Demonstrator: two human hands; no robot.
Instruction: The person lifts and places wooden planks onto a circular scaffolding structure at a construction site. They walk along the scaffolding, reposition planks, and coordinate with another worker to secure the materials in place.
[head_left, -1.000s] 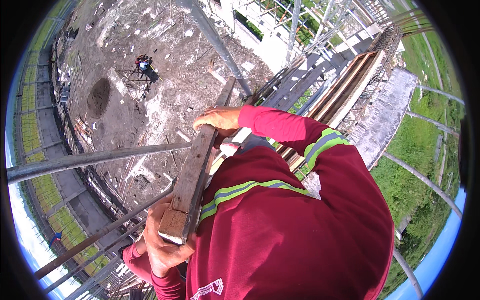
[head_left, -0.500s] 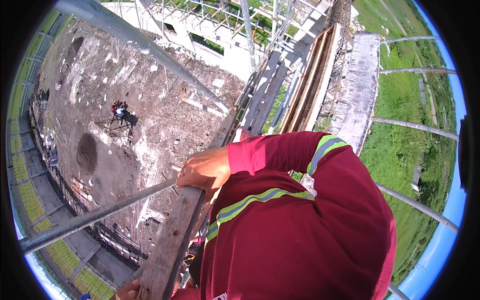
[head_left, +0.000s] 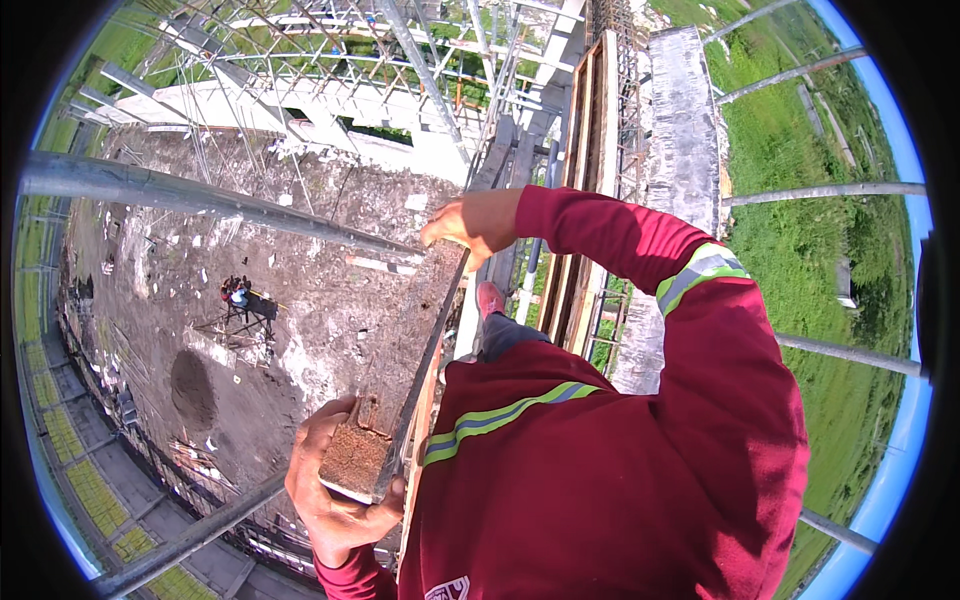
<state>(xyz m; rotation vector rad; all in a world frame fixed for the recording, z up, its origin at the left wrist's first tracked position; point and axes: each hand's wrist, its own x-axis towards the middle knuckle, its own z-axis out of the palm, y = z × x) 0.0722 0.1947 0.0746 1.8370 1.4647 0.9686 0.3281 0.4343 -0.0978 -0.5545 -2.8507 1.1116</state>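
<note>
A long weathered wooden plank [head_left: 422,315] slants away from me along my left side, its near end rough and chipped. My left hand [head_left: 322,490] is closed around that near end, fingers on the far side and thumb at the near edge. Farther along, my right hand [head_left: 482,224] lies bent over the plank's upper part, gripping it; some of its fingers are hidden behind the wood. Maroon sleeves with reflective bands cover my arms.
A grey metal pipe [head_left: 180,192] crosses beyond the plank; another pipe [head_left: 200,538] runs lower left. Far below, people [head_left: 236,292] are by a stand on bare ground. A wooden trough-like form [head_left: 590,150] and concrete ledge [head_left: 685,140] lie right. My pink shoe [head_left: 490,298] shows below.
My right hand has moved forward along the plank. My left hand has come up from the lower edge, with the plank's near end now in view. The whole view has shifted.
</note>
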